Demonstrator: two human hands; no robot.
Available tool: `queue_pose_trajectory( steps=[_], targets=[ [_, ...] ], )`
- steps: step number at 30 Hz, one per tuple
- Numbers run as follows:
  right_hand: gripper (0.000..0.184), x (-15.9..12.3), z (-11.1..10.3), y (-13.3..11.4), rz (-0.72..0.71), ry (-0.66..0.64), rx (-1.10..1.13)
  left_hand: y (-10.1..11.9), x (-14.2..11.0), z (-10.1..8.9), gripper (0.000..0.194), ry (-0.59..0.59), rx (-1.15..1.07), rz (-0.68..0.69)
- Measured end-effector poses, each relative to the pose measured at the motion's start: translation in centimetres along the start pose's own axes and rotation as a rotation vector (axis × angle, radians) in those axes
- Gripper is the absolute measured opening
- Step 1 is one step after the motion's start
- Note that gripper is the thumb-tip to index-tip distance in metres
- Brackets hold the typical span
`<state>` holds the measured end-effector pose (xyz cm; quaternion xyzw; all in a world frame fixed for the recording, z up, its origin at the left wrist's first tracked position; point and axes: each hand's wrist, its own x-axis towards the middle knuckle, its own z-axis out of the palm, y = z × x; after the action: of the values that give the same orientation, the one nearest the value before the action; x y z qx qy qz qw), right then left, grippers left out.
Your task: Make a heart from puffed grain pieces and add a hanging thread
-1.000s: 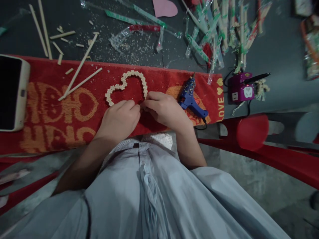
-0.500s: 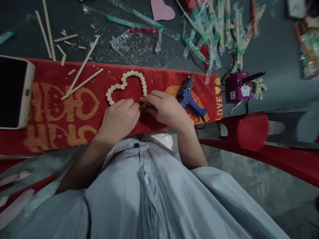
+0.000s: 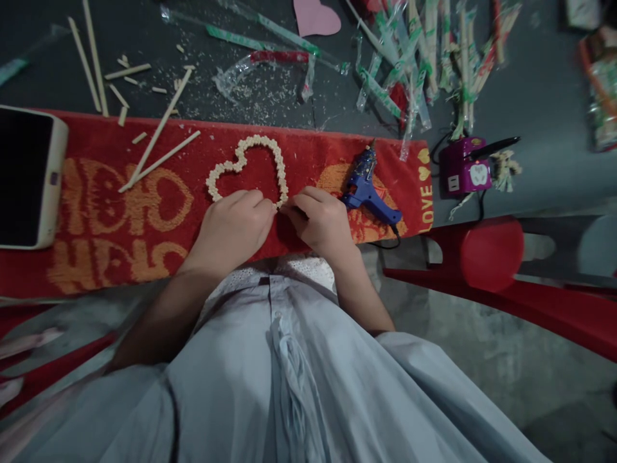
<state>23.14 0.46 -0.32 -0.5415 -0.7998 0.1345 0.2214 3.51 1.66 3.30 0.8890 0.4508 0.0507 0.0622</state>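
A heart outline (image 3: 281,166) built of small pale wooden pieces lies on a red towel (image 3: 313,161). My left hand (image 3: 236,225) has its fingers curled over the heart's lower left side and hides that part. At the lower tip, the fingertips of my right hand (image 3: 322,222) are pinched together against the heart's end; whatever is between them is too small to make out. To the right of that hand rests a blue glue gun (image 3: 367,190), its nozzle facing away from me.
A phone (image 3: 24,180) lies at the left. Wooden sticks (image 3: 164,119) cross the towel's far edge, with cut bits beyond. Plastic wrappers (image 3: 284,56) and a pink paper heart (image 3: 317,18) are at the back. A purple box (image 3: 465,166) stands right; a red chair (image 3: 491,254) is below it.
My right hand has shifted slightly down and its fingers have drawn in, showing more of the heart's right side and lower tip. My left hand stays on the heart.
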Motion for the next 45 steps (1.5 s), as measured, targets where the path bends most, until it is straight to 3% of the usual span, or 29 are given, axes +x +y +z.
queue_pose_trajectory(
  steps=[5,12,19,25,32,39,42,45],
  targets=[
    [0.026,0.1,0.0,0.0,-0.028,-0.018,0.010,0.0,0.3,-0.4,0.032,-0.066,-0.046,-0.006],
    [0.029,0.3,0.0,0.0,-0.071,-0.035,-0.008,-0.2,0.5,-0.4,0.030,-0.043,-0.049,0.036],
    [0.026,0.3,-0.3,0.0,-0.036,-0.044,-0.041,0.0,0.3,-0.4,0.027,-0.067,-0.025,-0.022],
    [0.021,-0.5,-0.8,0.2,-0.006,-0.037,-0.013,-0.3,-2.5,-0.6,0.032,0.044,-0.096,-0.179],
    [0.024,-2.2,-1.0,0.1,-0.024,0.063,-0.002,-1.4,-6.3,-0.7,0.030,0.198,-0.128,-0.267],
    [0.022,-3.3,-1.8,-1.1,-0.117,0.096,0.202,-1.7,-8.4,-2.3,0.035,0.007,-0.356,-0.156],
    [0.020,-3.7,-2.5,-1.5,-0.167,0.000,0.317,-1.6,-8.8,-2.8,0.037,-0.100,-0.443,-0.107],
    [0.019,-3.9,-3.1,-1.6,-0.225,-0.129,0.396,-2.0,-8.6,-2.7,0.034,-0.177,-0.507,-0.178]
  ],
)
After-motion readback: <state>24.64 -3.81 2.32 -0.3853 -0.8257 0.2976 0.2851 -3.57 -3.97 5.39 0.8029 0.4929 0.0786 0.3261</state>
